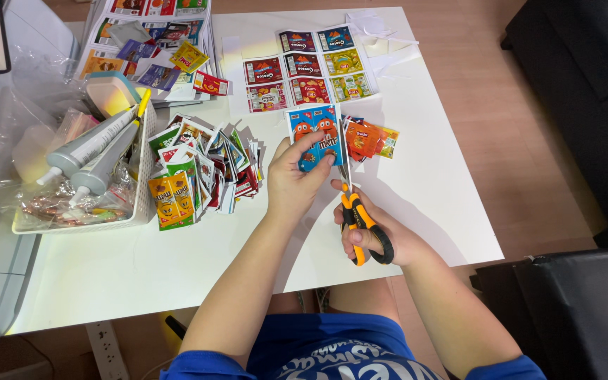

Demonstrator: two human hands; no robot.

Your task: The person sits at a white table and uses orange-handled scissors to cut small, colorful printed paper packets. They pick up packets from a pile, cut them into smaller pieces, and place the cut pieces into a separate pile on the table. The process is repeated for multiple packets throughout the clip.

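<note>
Left hand (291,184): gripping a blue printed sheet (316,136) above the counter (431,204). Right hand (378,236): closed through orange-handled scissors (357,218), blades at the sheet's lower edge. Cutting looks partly done: heap of cut slips (205,169) left of the hands, small orange stack (369,139) just right. Uncut label sheet (307,70) beyond the hands. White basket (86,226), far left: two grey tubes (96,153), wrappers.

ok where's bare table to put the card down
Bare table lies right of the scissors, and front-left below the basket and cutout pile. The back, with sheets and basket, is crowded.
</note>
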